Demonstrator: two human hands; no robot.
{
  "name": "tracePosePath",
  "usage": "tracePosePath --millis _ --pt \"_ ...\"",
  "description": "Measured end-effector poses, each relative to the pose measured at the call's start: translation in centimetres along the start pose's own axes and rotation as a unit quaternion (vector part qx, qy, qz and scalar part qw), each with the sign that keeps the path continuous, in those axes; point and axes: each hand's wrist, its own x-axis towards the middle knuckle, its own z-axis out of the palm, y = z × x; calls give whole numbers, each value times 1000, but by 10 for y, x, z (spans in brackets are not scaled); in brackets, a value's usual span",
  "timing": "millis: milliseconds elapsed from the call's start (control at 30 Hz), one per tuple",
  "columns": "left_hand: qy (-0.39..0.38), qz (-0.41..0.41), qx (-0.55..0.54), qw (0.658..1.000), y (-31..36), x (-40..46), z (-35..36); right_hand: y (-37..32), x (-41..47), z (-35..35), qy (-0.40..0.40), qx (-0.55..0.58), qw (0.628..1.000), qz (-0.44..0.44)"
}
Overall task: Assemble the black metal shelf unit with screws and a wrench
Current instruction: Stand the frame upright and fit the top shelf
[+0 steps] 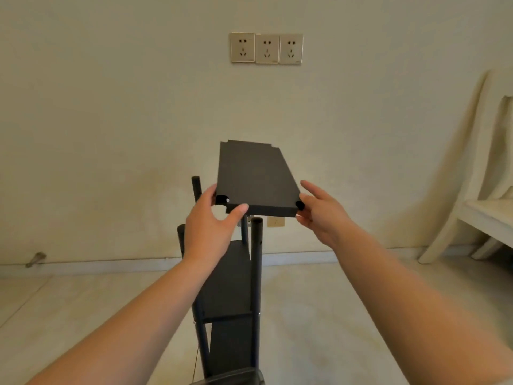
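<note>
A black shelf board [254, 176] is held up in the air, tilted, above the partly built black shelf unit [230, 284]. My left hand [212, 229] grips the board's near left corner, thumb under the front edge and fingers on the side. My right hand [319, 212] holds the near right corner, thumb below and fingers spread along the side. Black fittings show at both near corners. Upright black posts [256, 262] rise from the unit below the board, their tops free. No screws or wrench are in view.
A cream wall with three sockets [266, 48] faces me, and a low socket plate [276, 221] sits behind the board. A cloth-draped pale chair [477, 195] stands at the right. Light floor tiles surround the unit. A dark object [236, 377] lies at the bottom edge.
</note>
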Motion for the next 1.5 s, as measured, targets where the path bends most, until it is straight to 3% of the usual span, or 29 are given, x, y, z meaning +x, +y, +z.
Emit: tracePosePath --millis 233,433,633,1500 --pt "57 22 59 996 -30 11 -26 16 9 51 -58 -60 996 -15" --pt "91 -5 25 996 -49 8 -24 31 19 65 -95 -91 991 -21" --pt "83 -39 -4 996 -62 6 -12 39 24 61 -99 -34 994 11" --pt "51 -58 -26 997 -79 15 -17 56 27 59 -78 8 995 67"
